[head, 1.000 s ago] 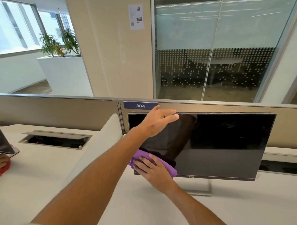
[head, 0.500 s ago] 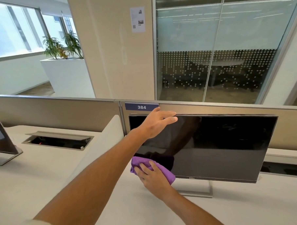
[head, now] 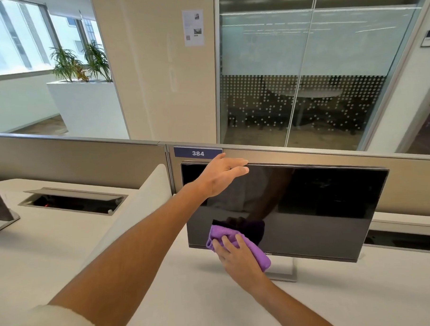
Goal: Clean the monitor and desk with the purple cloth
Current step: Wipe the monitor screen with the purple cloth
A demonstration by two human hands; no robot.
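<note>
Grip: your right hand (head: 237, 256) presses the purple cloth (head: 239, 243) flat against the lower left corner of the monitor (head: 322, 207), fingers spread over it. Your left hand (head: 220, 176) rests open on the top edge, steadying. Unwiped screen runs long to the right, so I judge the right hand nearer. Desk (head: 190, 299): below, not yet wiped.

Monitor (head: 309, 208) on desk (head: 165, 288), before partition (head: 332, 157)

bare forearms, a cream sleeve (head: 43, 325) (fuzzy-edged) on the left
</note>
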